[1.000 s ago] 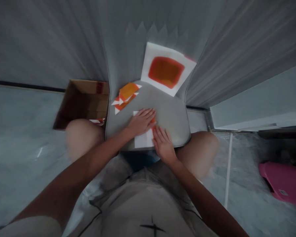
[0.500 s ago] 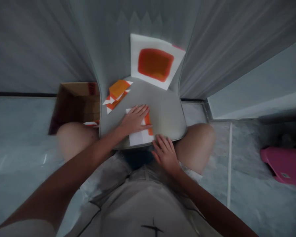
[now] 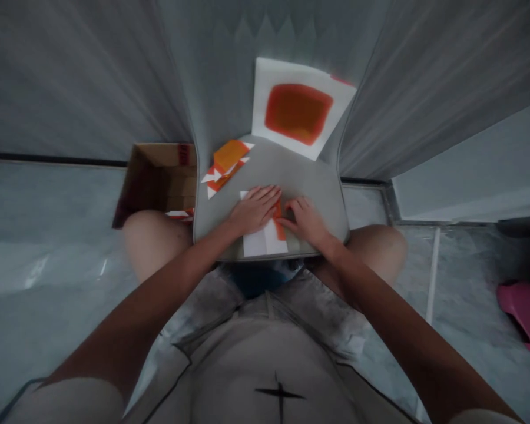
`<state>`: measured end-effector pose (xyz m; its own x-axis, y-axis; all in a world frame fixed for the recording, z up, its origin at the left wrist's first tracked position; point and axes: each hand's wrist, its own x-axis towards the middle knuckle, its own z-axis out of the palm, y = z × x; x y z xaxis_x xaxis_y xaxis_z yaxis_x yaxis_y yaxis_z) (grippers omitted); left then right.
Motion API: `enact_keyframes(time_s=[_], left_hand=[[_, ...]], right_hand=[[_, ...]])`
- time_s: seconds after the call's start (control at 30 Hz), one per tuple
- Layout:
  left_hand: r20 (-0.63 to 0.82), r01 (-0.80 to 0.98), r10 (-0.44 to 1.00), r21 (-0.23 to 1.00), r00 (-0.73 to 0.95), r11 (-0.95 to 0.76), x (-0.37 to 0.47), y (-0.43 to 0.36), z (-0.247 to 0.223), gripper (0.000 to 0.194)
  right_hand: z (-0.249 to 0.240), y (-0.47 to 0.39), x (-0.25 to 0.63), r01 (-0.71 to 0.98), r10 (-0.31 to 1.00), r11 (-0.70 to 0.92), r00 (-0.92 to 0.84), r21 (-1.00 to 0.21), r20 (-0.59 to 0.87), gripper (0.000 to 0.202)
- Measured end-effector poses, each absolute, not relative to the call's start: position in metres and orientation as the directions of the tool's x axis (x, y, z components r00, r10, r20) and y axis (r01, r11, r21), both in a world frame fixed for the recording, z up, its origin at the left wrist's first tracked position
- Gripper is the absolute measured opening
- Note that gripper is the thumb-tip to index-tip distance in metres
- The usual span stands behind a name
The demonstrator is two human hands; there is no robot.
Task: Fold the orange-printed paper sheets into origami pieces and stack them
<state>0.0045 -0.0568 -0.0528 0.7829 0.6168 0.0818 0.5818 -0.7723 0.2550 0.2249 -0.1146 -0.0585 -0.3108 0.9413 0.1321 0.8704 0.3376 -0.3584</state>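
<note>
A folded sheet of paper [image 3: 265,238], white with an orange strip, lies on the grey chair seat [image 3: 300,182] between my knees. My left hand [image 3: 252,209] lies flat on the paper's upper left part, fingers spread. My right hand [image 3: 307,219] rests at the sheet's right edge, its fingertips on the orange strip. Neither hand has lifted the paper off the seat.
A pile of folded orange-and-white papers [image 3: 227,164] lies at the seat's far left. A white sheet with an orange patch [image 3: 298,112] leans at the chair back. An open cardboard box [image 3: 159,182] stands left of the chair. A pink object [image 3: 526,312] lies on the floor, right.
My right hand has moved from the seat's front edge up to the paper's right side. My left hand has stayed pressed on the sheet. The view has shifted slightly.
</note>
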Motion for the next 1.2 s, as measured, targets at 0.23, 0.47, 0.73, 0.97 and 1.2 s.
enact_keyframes(time_s=[0.23, 0.47, 0.73, 0.97, 1.2], left_hand=[[0.115, 0.579, 0.619, 0.258, 0.777, -0.774, 0.005, -0.058, -0.052, 0.059], [0.144, 0.569, 0.617, 0.271, 0.773, -0.776, 0.005, -0.060, -0.052, 0.059], [0.277, 0.577, 0.633, 0.262, 0.723, -0.773, 0.002, -0.066, -0.049, 0.055], [0.308, 0.623, 0.644, 0.177, 0.700, -0.762, -0.002, -0.073, -0.050, 0.044], [0.295, 0.638, 0.658, 0.174, 0.692, -0.750, -0.005, -0.094, -0.045, 0.037]], right_hand=[[-0.064, -0.144, 0.238, 0.844, 0.905, 0.421, -0.370, -0.332, 0.208, 0.120], [-0.063, -0.161, 0.241, 0.816, 0.900, 0.431, -0.421, -0.384, 0.117, 0.143], [-0.058, -0.155, 0.254, 0.750, 0.926, 0.349, -0.368, -0.561, 0.084, 0.119], [-0.057, -0.138, 0.240, 0.793, 0.948, 0.317, -0.247, -0.520, 0.200, 0.061], [-0.063, -0.128, 0.229, 0.869, 0.953, 0.273, -0.188, -0.413, 0.236, 0.056]])
